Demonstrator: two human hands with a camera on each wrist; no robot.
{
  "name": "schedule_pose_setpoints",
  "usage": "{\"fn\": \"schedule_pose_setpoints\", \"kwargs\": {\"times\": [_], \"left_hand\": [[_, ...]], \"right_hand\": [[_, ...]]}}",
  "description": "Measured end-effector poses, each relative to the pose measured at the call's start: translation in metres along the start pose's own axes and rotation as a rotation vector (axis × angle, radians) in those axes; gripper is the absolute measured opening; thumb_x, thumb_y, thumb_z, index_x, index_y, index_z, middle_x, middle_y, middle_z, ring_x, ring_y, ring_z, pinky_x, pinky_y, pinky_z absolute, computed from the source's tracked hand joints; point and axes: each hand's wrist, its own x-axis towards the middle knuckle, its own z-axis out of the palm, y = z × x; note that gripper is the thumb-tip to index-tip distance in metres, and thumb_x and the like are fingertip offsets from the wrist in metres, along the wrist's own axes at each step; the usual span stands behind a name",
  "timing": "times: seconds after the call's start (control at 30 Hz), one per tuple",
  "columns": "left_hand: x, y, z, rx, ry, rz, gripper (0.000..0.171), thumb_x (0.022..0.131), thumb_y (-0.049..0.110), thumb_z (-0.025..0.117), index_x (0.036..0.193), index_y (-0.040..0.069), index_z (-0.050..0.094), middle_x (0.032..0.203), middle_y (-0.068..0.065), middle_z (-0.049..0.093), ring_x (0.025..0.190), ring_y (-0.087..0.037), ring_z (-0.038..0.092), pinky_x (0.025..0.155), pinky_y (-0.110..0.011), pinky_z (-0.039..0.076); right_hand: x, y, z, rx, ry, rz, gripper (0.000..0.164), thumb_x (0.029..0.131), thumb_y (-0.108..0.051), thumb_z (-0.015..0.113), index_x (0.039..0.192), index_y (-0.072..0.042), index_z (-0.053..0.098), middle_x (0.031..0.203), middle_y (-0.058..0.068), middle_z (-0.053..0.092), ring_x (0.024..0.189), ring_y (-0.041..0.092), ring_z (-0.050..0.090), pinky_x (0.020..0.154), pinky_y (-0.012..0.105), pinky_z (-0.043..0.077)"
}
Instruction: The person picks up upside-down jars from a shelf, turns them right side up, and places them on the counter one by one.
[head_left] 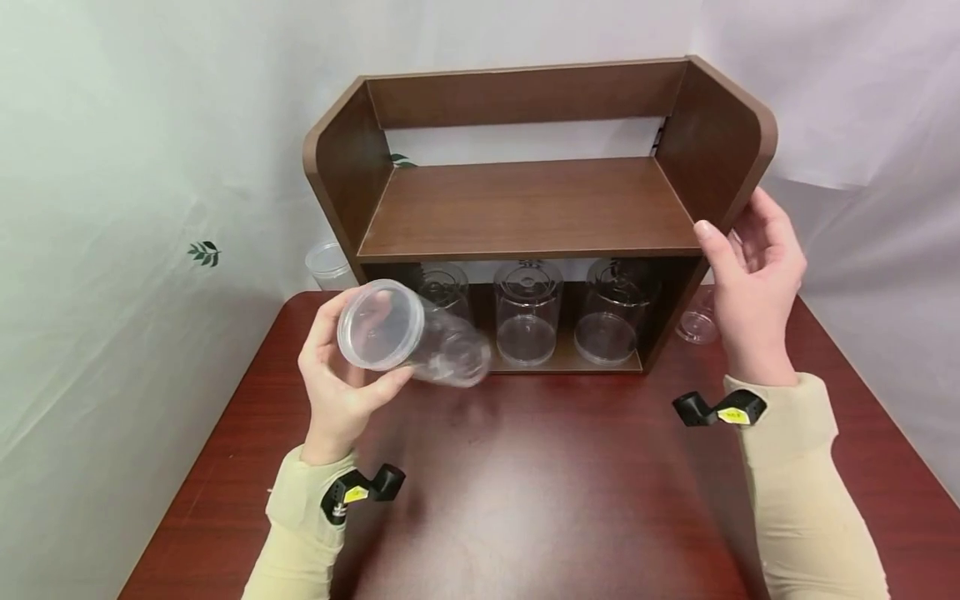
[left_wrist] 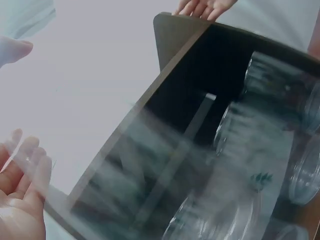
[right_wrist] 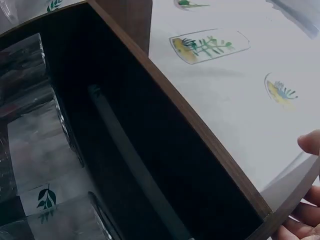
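My left hand [head_left: 337, 375] holds a clear plastic jar [head_left: 450, 354] at its wide pale rim, thumb on one side and fingers on the other. The jar is tilted, its rim towards me and its far end pointing right, in front of the lower compartment. A brown wooden shelf unit [head_left: 525, 204] stands on the table. At its right side panel, my right hand [head_left: 761, 287] grips the edge, thumb at the front and fingers on the outer face. Three clear jars, among them a middle jar [head_left: 527, 312] and a right jar [head_left: 611, 312], stand in the lower compartment.
Another clear jar [head_left: 327, 262] shows behind the unit's left side, and a clear container [head_left: 697, 325] by its right side. The dark red glossy table [head_left: 480, 500] reaches towards me. White sheeting [head_left: 150, 167] with printed leaves hangs around it.
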Motion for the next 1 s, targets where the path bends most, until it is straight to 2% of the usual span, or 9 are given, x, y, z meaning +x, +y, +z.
{"fn": "schedule_pose_setpoints", "kwargs": {"times": [0.13,0.23,0.37,0.5,0.6,0.67,0.83,0.9,1.0], "left_hand": [[0.002,0.005,-0.01,-0.017,0.058,0.018,0.08,0.058,-0.007,0.092,0.128,-0.018,0.056,0.124,-0.029,0.06,0.112,-0.042,0.056,0.097,-0.041,0.049],[0.006,0.01,-0.021,-0.026,0.123,0.037,0.08,0.057,-0.004,0.096,0.126,-0.019,0.057,0.121,-0.03,0.062,0.11,-0.042,0.056,0.094,-0.04,0.051],[0.012,0.017,-0.036,-0.016,0.192,0.061,0.079,0.053,-0.011,0.095,0.123,-0.02,0.058,0.12,-0.031,0.063,0.109,-0.042,0.057,0.092,-0.038,0.054],[0.019,0.025,-0.05,0.045,0.241,0.076,0.074,0.053,-0.02,0.088,0.121,-0.021,0.059,0.119,-0.032,0.063,0.108,-0.041,0.059,0.093,-0.037,0.052],[0.022,0.031,-0.055,0.143,0.282,0.054,0.07,0.056,-0.024,0.085,0.122,-0.018,0.061,0.121,-0.032,0.063,0.108,-0.039,0.06,0.097,-0.035,0.051],[0.023,0.035,-0.057,0.259,0.325,0.019,0.069,0.058,-0.023,0.085,0.123,-0.014,0.064,0.123,-0.03,0.063,0.109,-0.037,0.061,0.099,-0.034,0.051],[0.026,0.034,-0.066,0.641,0.467,-0.101,0.067,0.066,-0.005,0.093,0.127,0.004,0.069,0.123,-0.015,0.067,0.107,-0.025,0.065,0.099,-0.029,0.051],[0.027,0.029,-0.075,0.703,0.511,-0.14,0.068,0.065,0.0,0.095,0.128,0.009,0.07,0.121,-0.011,0.069,0.106,-0.022,0.066,0.097,-0.028,0.052],[0.028,0.021,-0.087,0.697,0.546,-0.186,0.07,0.063,0.002,0.097,0.127,0.011,0.07,0.122,-0.01,0.068,0.108,-0.022,0.066,0.097,-0.027,0.052]], "right_hand": [[0.002,0.007,-0.004,-0.065,0.036,-0.006,0.043,0.089,0.005,0.074,0.131,-0.002,0.068,0.129,0.019,0.066,0.12,0.026,0.062,0.107,0.032,0.045],[0.003,0.006,-0.002,-0.138,0.067,-0.041,0.039,0.089,0.004,0.074,0.127,-0.004,0.071,0.127,0.018,0.067,0.116,0.025,0.065,0.105,0.031,0.047],[0.002,0.004,0.001,-0.248,0.103,-0.099,0.036,0.088,0.004,0.073,0.123,-0.006,0.074,0.122,0.018,0.069,0.109,0.024,0.069,0.099,0.031,0.051],[0.004,0.006,-0.003,-0.436,0.091,-0.164,0.035,0.09,-0.002,0.074,0.124,-0.012,0.074,0.118,0.013,0.072,0.102,0.017,0.071,0.093,0.027,0.054],[0.006,0.009,-0.009,-0.564,0.071,-0.193,0.035,0.091,-0.008,0.076,0.125,-0.017,0.074,0.116,0.008,0.073,0.099,0.011,0.071,0.09,0.024,0.055],[0.007,0.009,-0.012,-0.6,0.06,-0.197,0.036,0.091,-0.01,0.077,0.125,-0.018,0.074,0.116,0.006,0.073,0.099,0.01,0.071,0.089,0.023,0.055],[0.008,0.009,-0.014,-0.679,0.034,-0.221,0.035,0.093,-0.014,0.076,0.126,-0.021,0.073,0.115,0.003,0.073,0.097,0.004,0.07,0.087,0.02,0.055],[0.007,0.009,-0.014,-0.692,0.03,-0.226,0.034,0.093,-0.015,0.076,0.126,-0.021,0.073,0.115,0.003,0.074,0.096,0.003,0.07,0.086,0.019,0.055],[0.007,0.009,-0.015,-0.707,0.029,-0.226,0.034,0.093,-0.016,0.076,0.126,-0.021,0.074,0.115,0.003,0.074,0.096,0.002,0.07,0.086,0.019,0.055]]}}
